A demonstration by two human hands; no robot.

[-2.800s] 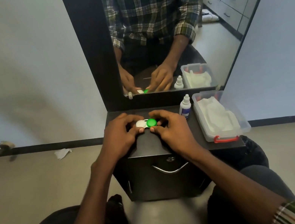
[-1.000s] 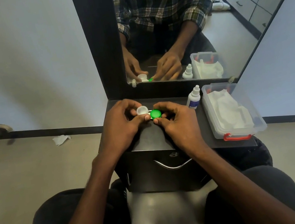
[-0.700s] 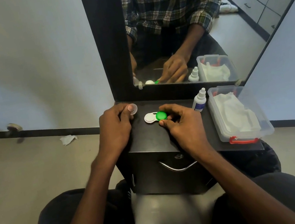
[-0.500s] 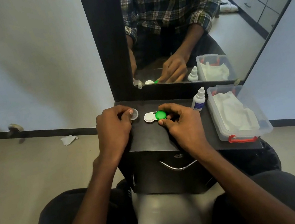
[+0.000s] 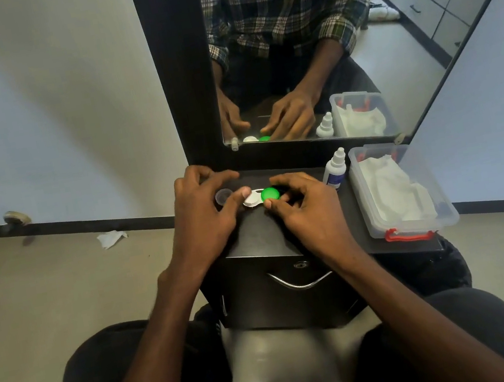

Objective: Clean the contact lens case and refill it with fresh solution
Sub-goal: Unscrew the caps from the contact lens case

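Your left hand (image 5: 205, 219) is hovering over the left end of the case, fingers spread fairly wide and gently bent; the thumb tip is touching the white left well of the contact lens case (image 5: 257, 198). No grip there that you can confirm, only contact. Your right hand (image 5: 307, 208) is working the other end: thumb and forefinger are curling round the green cap (image 5: 269, 193) and pinching its edge, the other fingers bending loosely behind.

The case is lying flat on the black cabinet top (image 5: 258, 236), near the back edge under the mirror (image 5: 302, 47). It is showing a white body, the left well uncovered, the right well wearing the green cap. The loose clear cap (image 5: 223, 194) is sitting on the cabinet top just beside the case on its left, partly under your left fingers.

The solution bottle (image 5: 336, 169) is standing upright to the right of your right hand, apart from it. Just beside the bottle, a clear plastic box (image 5: 414, 222) with a red latch is holding white tissue.

Hard to make out: whether the open well is holding any liquid, and how firmly the green cap is seated. Your right fingers are hiding the case's right edge.
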